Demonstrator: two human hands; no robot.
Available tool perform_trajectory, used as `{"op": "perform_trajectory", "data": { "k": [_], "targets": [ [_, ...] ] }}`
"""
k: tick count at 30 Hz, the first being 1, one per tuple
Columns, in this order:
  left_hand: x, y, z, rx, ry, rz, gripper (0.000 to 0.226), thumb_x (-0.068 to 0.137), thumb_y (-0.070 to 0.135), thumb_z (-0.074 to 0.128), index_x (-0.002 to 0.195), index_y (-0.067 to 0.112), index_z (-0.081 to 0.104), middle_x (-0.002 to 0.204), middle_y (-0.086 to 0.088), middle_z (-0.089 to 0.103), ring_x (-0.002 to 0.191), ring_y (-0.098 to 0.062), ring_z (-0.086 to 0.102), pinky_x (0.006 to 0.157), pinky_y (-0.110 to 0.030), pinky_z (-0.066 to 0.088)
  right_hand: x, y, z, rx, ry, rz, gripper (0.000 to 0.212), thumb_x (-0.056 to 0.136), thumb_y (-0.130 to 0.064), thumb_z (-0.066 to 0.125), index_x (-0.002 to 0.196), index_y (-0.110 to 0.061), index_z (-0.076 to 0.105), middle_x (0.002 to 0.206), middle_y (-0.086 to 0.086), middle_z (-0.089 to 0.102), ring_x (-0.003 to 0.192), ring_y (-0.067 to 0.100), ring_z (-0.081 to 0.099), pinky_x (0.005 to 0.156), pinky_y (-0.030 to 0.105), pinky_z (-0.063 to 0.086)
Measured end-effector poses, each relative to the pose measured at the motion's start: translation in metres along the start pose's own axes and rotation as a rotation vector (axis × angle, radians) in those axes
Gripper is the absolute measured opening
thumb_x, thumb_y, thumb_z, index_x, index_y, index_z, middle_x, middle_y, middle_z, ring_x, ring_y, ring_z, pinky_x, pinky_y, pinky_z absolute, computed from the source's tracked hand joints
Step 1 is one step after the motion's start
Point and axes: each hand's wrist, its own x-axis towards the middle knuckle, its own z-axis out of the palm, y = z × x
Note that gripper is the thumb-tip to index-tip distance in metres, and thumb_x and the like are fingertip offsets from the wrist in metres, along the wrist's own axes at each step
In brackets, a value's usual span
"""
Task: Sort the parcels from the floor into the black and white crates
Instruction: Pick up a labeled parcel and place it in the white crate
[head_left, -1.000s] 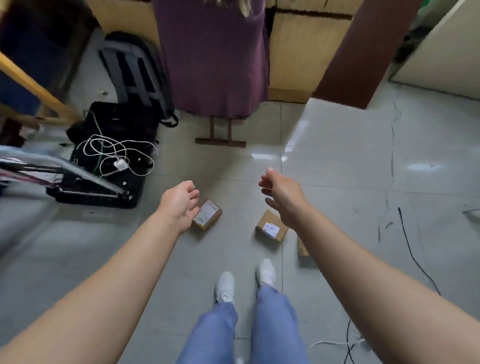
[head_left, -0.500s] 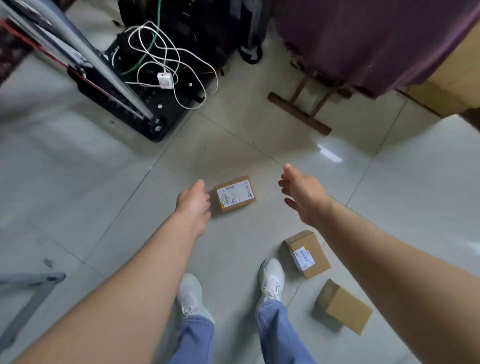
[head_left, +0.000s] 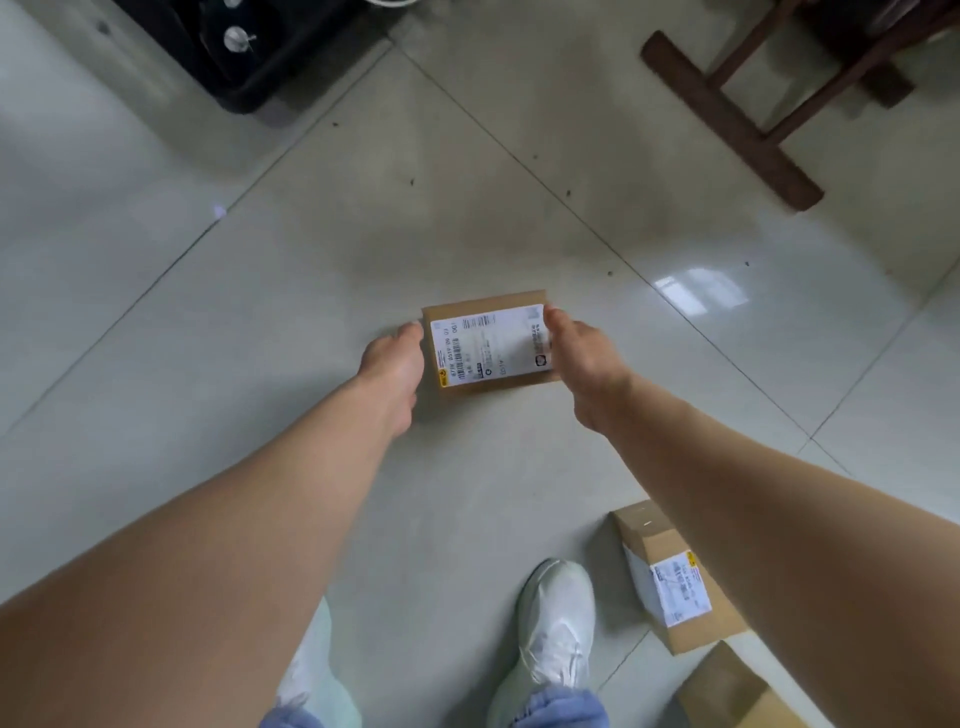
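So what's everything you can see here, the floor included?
Centre parcel: one, brown with a white label, on the floor between the hands.
Side parcel: one, brown with a white label, right of the right shoe.
Plain parcel: one, brown, bottom right corner, partly cut off.
Black box: one, black, top left.
Wooden stand: one, dark brown, top right.
Floor: pale grey tiles.
Shoes: two, white; right shoe, left shoe half hidden by the arm.
Trouser legs: blue, bottom edge.
Hands: two, bare; left hand at the centre parcel's left edge, right hand over its right edge.
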Motion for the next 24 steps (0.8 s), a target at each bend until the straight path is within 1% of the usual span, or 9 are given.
{"op": "perform_trajectory", "data": {
  "k": [2, 5, 9, 13, 16, 19, 21, 22, 24],
  "targets": [
    [0.017, -0.004, 0.007, -0.010, -0.052, 0.025, 0.036, 0.099, 0.035, 0.043, 0.127, 0.016, 0.052, 0.123, -0.001, 0.053, 0.114, -0.017, 0.051, 0.103, -0.034, 0.033, 0.016, 0.005, 0.010, 0.007, 0.008, -0.010, 0.052, 0.099, -0.046, 0.035, 0.123, -0.004, 0.053, 0.122, 0.016, 0.057, 0.103, 0.027, 0.054, 0.087, 0.033, 0.042],
    [0.026, -0.006, 0.014, -0.066, -0.155, 0.036, 0.023, 0.100, 0.035, 0.040, 0.099, 0.020, 0.057, 0.104, 0.001, 0.060, 0.079, -0.008, 0.056, 0.097, -0.031, 0.032, 0.026, 0.008, 0.017, 0.019, 0.017, 0.011, 0.059, 0.097, -0.052, 0.034, 0.128, -0.005, 0.050, 0.126, 0.011, 0.055, 0.113, 0.027, 0.053, 0.100, 0.035, 0.039],
    [0.001, -0.001, 0.011, -0.113, -0.158, 0.051, 0.037, 0.098, 0.045, 0.040, 0.114, 0.017, 0.058, 0.110, -0.002, 0.066, 0.097, -0.017, 0.062, 0.103, -0.038, 0.034, 0.008, -0.001, 0.013, 0.106, 0.038, 0.045, 0.060, 0.096, -0.057, 0.034, 0.121, -0.006, 0.053, 0.118, 0.009, 0.057, 0.104, 0.024, 0.055, 0.087, 0.031, 0.041],
    [-0.059, 0.020, -0.011, -0.139, -0.105, 0.066, 0.035, 0.096, 0.050, 0.042, 0.089, 0.020, 0.060, 0.072, 0.002, 0.070, 0.062, -0.011, 0.065, 0.069, -0.033, 0.050, -0.049, -0.029, -0.005, 0.213, 0.047, 0.068, 0.067, 0.089, -0.066, 0.036, 0.116, -0.009, 0.057, 0.121, 0.010, 0.060, 0.107, 0.029, 0.059, 0.099, 0.041, 0.045],
    [-0.115, 0.043, -0.034, -0.127, -0.091, 0.097, 0.040, 0.094, 0.055, 0.041, 0.090, 0.020, 0.061, 0.064, 0.002, 0.070, 0.068, -0.014, 0.066, 0.047, -0.030, 0.051, -0.103, -0.057, -0.026, 0.261, 0.036, 0.059, 0.068, 0.088, -0.068, 0.038, 0.116, -0.009, 0.056, 0.117, 0.007, 0.061, 0.104, 0.025, 0.061, 0.098, 0.039, 0.045],
    [-0.184, 0.067, -0.061, -0.119, -0.102, 0.124, 0.045, 0.093, 0.058, 0.040, 0.089, 0.019, 0.060, 0.080, -0.001, 0.069, 0.081, -0.020, 0.064, 0.057, -0.036, 0.054, -0.168, -0.088, -0.048, 0.307, 0.028, 0.045, 0.046, 0.090, -0.065, 0.037, 0.100, -0.023, 0.052, 0.087, -0.008, 0.060, 0.072, 0.002, 0.056, 0.071, 0.025, 0.042],
    [-0.233, 0.080, -0.081, -0.117, -0.114, 0.154, 0.046, 0.093, 0.059, 0.040, 0.086, 0.018, 0.060, 0.081, 0.000, 0.068, 0.081, -0.019, 0.063, 0.069, -0.040, 0.053, -0.215, -0.111, -0.062, 0.330, 0.026, 0.033, 0.042, 0.091, -0.064, 0.036, 0.096, -0.025, 0.051, 0.080, -0.013, 0.058, 0.064, -0.002, 0.055, 0.058, 0.022, 0.040],
    [-0.257, 0.086, -0.092, -0.129, -0.109, 0.169, 0.045, 0.092, 0.058, 0.041, 0.085, 0.018, 0.060, 0.081, 0.001, 0.068, 0.080, -0.018, 0.063, 0.072, -0.040, 0.052, -0.239, -0.123, -0.068, 0.330, 0.013, 0.021, 0.047, 0.091, -0.065, 0.036, 0.100, -0.022, 0.053, 0.086, -0.010, 0.061, 0.069, 0.000, 0.057, 0.057, 0.023, 0.040],
    [-0.305, 0.098, -0.114, -0.171, -0.086, 0.196, 0.044, 0.092, 0.057, 0.044, 0.082, 0.016, 0.058, 0.080, 0.001, 0.066, 0.076, -0.018, 0.063, 0.067, -0.035, 0.049, -0.290, -0.149, -0.079, 0.329, -0.006, -0.009, 0.069, 0.089, -0.068, 0.036, 0.121, -0.010, 0.056, 0.116, -0.002, 0.063, 0.096, 0.010, 0.060, 0.074, 0.025, 0.042]
  ]
}}
